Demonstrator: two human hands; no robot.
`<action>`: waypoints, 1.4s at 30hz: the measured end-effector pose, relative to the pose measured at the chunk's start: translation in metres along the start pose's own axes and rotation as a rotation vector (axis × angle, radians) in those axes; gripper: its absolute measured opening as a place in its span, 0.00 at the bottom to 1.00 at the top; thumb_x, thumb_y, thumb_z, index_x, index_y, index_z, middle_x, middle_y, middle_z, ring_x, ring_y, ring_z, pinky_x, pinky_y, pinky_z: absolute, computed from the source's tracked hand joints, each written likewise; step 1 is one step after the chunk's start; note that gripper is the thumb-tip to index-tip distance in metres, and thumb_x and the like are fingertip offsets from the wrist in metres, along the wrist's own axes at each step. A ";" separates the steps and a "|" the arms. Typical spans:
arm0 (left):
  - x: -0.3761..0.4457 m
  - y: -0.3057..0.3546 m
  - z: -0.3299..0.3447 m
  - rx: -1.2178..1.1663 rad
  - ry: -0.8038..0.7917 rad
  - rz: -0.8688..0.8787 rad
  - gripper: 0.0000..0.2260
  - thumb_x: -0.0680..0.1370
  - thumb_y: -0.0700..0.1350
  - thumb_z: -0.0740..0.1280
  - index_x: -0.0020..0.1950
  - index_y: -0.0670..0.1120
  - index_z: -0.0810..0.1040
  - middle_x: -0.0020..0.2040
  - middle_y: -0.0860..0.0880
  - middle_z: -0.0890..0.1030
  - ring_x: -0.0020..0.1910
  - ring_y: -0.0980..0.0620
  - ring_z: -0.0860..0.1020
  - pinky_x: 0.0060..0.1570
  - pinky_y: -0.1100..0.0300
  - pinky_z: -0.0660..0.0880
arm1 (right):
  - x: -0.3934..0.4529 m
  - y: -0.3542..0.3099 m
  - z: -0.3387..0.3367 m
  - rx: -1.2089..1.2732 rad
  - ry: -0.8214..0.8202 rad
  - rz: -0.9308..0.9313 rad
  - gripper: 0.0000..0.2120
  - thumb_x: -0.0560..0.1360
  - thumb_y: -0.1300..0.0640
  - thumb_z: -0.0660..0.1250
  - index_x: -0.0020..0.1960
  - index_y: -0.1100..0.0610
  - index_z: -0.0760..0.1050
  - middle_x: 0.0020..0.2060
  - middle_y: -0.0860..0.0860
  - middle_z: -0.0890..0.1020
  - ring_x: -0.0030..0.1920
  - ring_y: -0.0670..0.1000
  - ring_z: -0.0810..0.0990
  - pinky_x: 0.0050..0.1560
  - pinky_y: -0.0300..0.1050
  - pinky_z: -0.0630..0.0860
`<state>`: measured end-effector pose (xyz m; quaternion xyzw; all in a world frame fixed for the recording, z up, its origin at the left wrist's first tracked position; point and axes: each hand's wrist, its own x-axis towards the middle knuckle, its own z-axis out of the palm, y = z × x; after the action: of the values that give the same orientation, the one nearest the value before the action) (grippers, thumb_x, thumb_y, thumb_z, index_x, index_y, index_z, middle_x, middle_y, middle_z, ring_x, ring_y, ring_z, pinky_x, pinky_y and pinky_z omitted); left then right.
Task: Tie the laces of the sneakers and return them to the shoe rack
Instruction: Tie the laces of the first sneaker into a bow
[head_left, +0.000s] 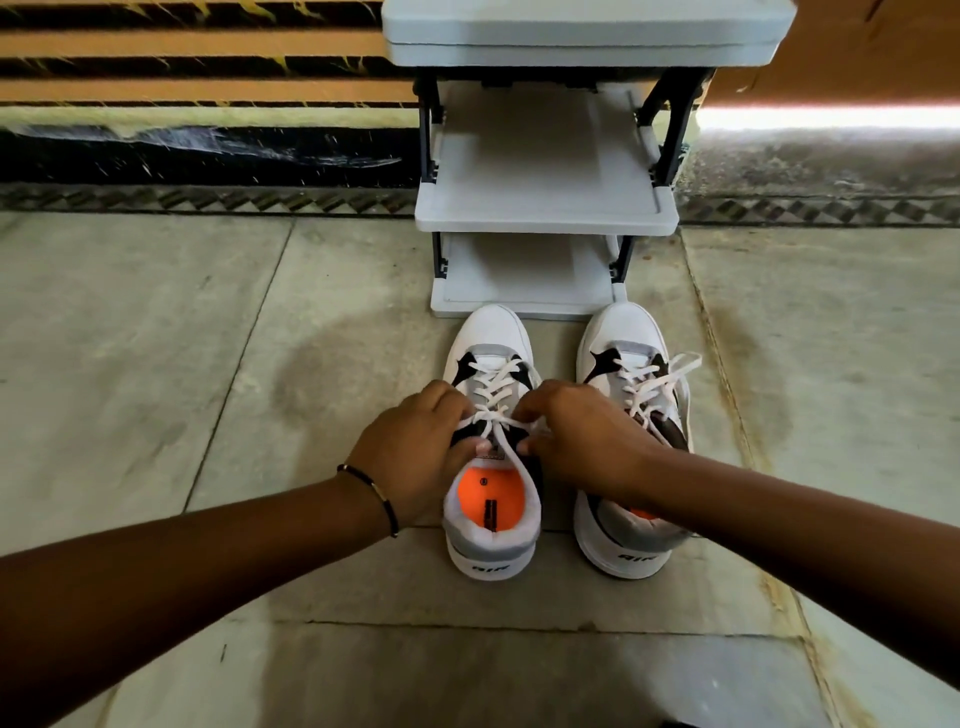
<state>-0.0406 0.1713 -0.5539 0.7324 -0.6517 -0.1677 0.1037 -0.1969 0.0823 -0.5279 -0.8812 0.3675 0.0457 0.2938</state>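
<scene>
Two white, grey and black sneakers with orange insoles stand side by side on the floor, toes toward a grey shoe rack (545, 208). Over the left sneaker (491, 338), my left hand (415, 452) and my right hand (582, 441) each pinch its white laces (498, 421) near the tongue; a lace loop hangs over the shoe's opening. The right sneaker (621, 338) stands just right of my right hand, and its laces (660, 379) lie loose, one end trailing over its right side. My right forearm hides part of its heel.
The rack has three grey shelves on dark posts; the lowest shelf (524, 291) touches the sneakers' toes and holds nothing. Stone floor tiles (208, 338) spread to both sides. A striped wall (182, 67) stands behind the rack.
</scene>
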 end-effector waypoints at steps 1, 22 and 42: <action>0.003 -0.003 -0.002 -0.028 0.000 -0.010 0.12 0.77 0.50 0.62 0.54 0.44 0.74 0.55 0.46 0.76 0.52 0.46 0.75 0.48 0.53 0.73 | 0.001 0.002 0.004 0.006 0.035 -0.009 0.08 0.73 0.57 0.67 0.51 0.56 0.78 0.51 0.54 0.80 0.52 0.54 0.78 0.49 0.46 0.74; 0.019 -0.017 -0.034 0.653 -0.154 0.229 0.15 0.75 0.38 0.56 0.55 0.51 0.76 0.52 0.51 0.81 0.57 0.47 0.73 0.58 0.51 0.62 | 0.011 0.011 -0.008 -0.465 0.133 -0.275 0.06 0.70 0.66 0.61 0.45 0.59 0.74 0.41 0.60 0.79 0.44 0.60 0.77 0.39 0.44 0.62; 0.009 -0.028 -0.032 0.530 -0.082 0.319 0.17 0.73 0.35 0.60 0.56 0.51 0.78 0.51 0.52 0.83 0.55 0.46 0.74 0.51 0.52 0.66 | 0.008 0.028 -0.003 -0.725 0.153 -0.396 0.11 0.54 0.67 0.74 0.30 0.57 0.75 0.23 0.53 0.78 0.28 0.57 0.78 0.29 0.46 0.75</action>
<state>-0.0016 0.1635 -0.5359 0.6151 -0.7830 -0.0028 -0.0922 -0.2106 0.0602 -0.5418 -0.9820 0.1720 0.0494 -0.0604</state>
